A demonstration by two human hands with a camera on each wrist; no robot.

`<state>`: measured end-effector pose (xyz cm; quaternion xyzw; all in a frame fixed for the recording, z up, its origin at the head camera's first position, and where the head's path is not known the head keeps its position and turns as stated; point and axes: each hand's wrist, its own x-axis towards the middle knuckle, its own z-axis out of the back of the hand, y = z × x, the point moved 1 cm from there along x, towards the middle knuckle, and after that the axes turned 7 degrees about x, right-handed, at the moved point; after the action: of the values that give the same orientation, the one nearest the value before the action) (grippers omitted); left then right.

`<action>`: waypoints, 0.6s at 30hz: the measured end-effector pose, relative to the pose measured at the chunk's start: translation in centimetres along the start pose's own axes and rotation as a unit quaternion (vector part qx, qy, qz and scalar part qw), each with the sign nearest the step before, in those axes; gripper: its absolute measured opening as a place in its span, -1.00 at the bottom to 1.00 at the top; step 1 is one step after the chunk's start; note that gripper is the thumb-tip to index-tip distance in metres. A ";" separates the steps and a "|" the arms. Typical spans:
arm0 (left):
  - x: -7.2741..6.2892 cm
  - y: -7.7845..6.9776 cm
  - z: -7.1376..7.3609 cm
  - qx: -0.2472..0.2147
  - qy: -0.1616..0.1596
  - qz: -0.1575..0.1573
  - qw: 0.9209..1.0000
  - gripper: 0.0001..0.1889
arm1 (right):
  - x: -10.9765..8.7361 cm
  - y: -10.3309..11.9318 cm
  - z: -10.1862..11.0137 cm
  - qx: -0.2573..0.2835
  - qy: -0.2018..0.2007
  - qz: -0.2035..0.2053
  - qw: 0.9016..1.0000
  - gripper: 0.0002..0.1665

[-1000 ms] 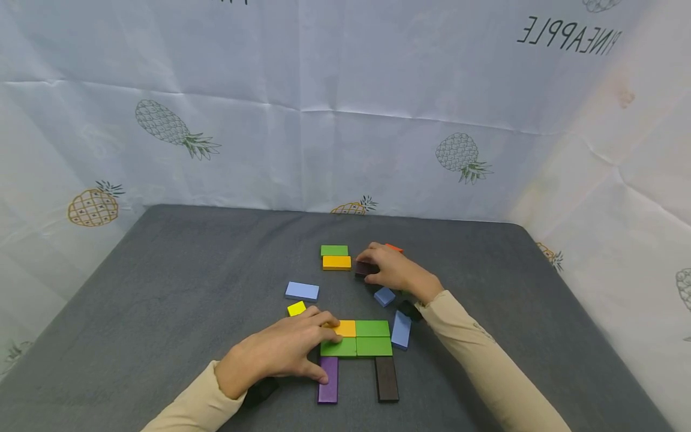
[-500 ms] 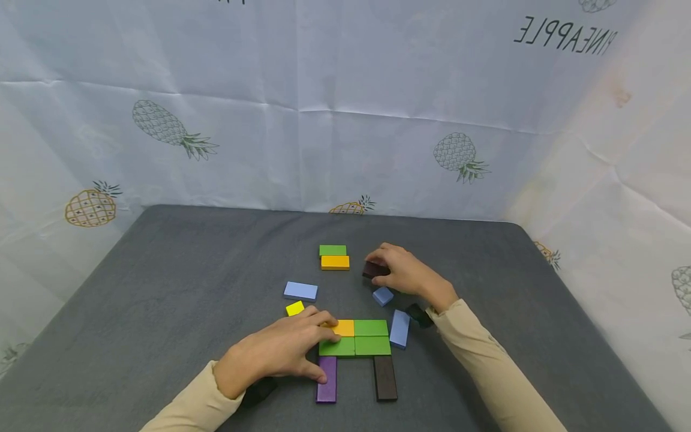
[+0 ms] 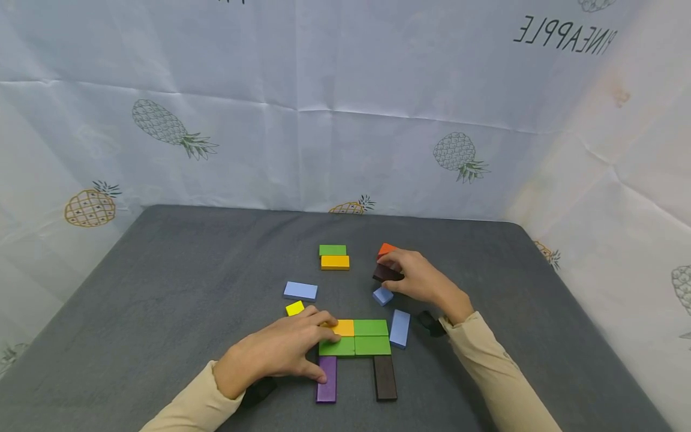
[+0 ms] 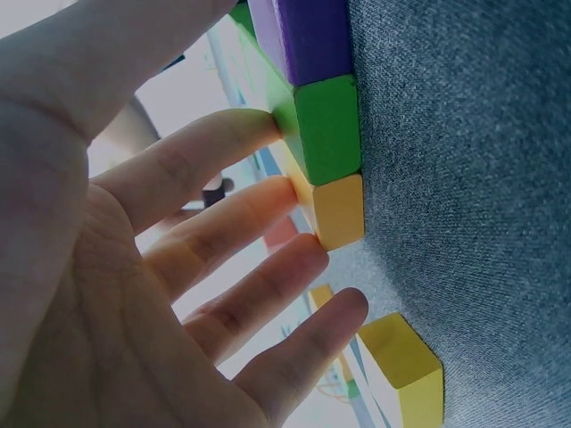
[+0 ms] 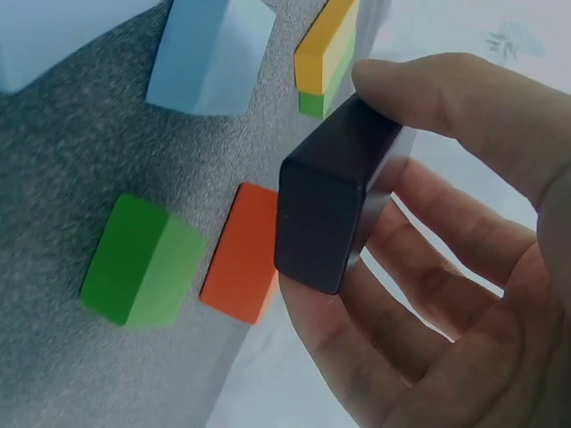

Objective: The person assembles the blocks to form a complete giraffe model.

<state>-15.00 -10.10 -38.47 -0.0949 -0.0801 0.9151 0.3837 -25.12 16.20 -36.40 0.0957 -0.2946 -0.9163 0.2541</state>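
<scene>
My right hand (image 3: 418, 277) pinches a black block (image 5: 323, 209) between thumb and fingers, at the far right of the block group. Close by it lie an orange-red block (image 5: 241, 254), a green block (image 5: 143, 260) and a small blue block (image 3: 382, 295). My left hand (image 3: 286, 348) rests with relaxed fingers on a flat arrangement: its fingertips touch a green block (image 4: 326, 129) and an orange block (image 4: 339, 212), and its thumb lies on a purple block (image 3: 327, 390). Two more green blocks (image 3: 372, 345) and a dark brown block (image 3: 385, 379) complete the right side of that arrangement.
Green (image 3: 332, 249) and orange (image 3: 335, 262) blocks lie together farther back. A light blue block (image 3: 300, 291) and a yellow block (image 3: 294, 308) are at left; another blue block (image 3: 400, 329) sits beside the arrangement. A pineapple-print cloth (image 3: 345, 108) hangs behind the grey tabletop (image 3: 162, 288).
My right hand has moved right and slightly toward me, carrying the black block from beside the orange block to near the orange-red one. The left hand stays in place.
</scene>
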 end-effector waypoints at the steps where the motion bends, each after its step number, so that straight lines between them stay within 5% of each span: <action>1: 0.0 0.0 0.0 -0.001 0.000 0.000 1.000 -0.38 | -0.2 -0.1 0.0 0.004 -0.002 -0.002 1.000 -0.47; 18: 0.0 0.0 -0.1 -0.001 -0.001 0.001 1.000 -0.38 | -2.6 -2.0 0.2 0.018 -0.036 -0.022 0.999 -0.47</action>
<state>-15.02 -10.12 -38.57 -0.0947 -0.0813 0.9153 0.3830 -23.77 19.02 -37.31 0.0741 -0.3178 -0.9189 0.2215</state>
